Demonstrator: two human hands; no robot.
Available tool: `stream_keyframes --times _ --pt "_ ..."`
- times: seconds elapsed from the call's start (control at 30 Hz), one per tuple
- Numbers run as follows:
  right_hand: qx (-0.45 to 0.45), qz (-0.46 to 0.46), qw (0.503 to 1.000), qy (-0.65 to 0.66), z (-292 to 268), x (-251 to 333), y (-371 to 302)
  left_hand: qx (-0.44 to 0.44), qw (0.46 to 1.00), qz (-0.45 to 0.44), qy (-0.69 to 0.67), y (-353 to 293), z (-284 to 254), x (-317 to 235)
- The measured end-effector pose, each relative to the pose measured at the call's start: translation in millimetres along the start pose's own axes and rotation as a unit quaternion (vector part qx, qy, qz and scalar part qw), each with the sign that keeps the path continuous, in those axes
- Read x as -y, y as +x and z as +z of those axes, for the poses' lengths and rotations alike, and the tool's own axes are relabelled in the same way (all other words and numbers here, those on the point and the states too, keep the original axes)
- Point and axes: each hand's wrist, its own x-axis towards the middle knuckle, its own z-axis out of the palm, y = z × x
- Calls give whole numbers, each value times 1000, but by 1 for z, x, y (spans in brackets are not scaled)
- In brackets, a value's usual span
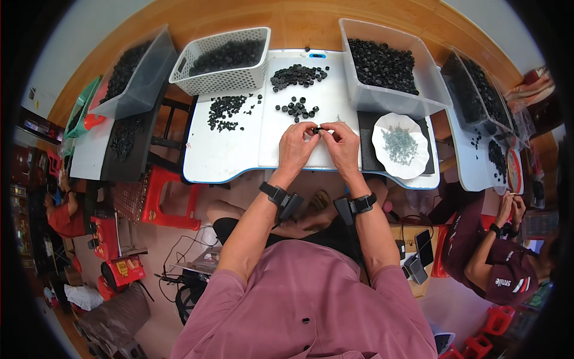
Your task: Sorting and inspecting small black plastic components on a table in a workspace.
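Over the front of the white table (227, 152), my left hand (295, 145) and my right hand (341, 145) meet fingertip to fingertip. Pinched between them is a small black plastic part (316, 130), mostly covered by the fingers. Just beyond lies a loose group of round black caps (297, 108), with a larger heap of black caps (297, 78) behind it. Left of my hands, smaller black pieces (225, 111) are spread out. To the right, a white scalloped plate (381, 128) holds a pile of tiny clear or pale greenish pieces (399, 145).
A white perforated basket (224, 82) and a translucent bin (391, 99), both full of black parts, stand along the back. Another bin (131, 75) is at the far left. A co-worker (496, 257) sits at the right table. A red stool (170, 200) stands below left.
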Motion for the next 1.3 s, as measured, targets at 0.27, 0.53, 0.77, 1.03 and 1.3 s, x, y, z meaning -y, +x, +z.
stream_keyframes --times 0.27,0.53,0.77,1.03,1.3 --pt "-1 -3 1000 -11 0 0 -1 17 999 -25 -7 0 0 -1" --pt "1 13 1000 -8 1 -4 -1 28 999 -32 -28 1 -2 1" --pt "8 65 997 42 2 -10 -3 52 995 -54 -68 0 -7 3" --pt "12 85 993 78 2 -17 -3 70 993 -54 -77 0 -8 2" --pt "6 93 991 98 3 -16 -3 62 995 -32 -65 -1 -8 6"
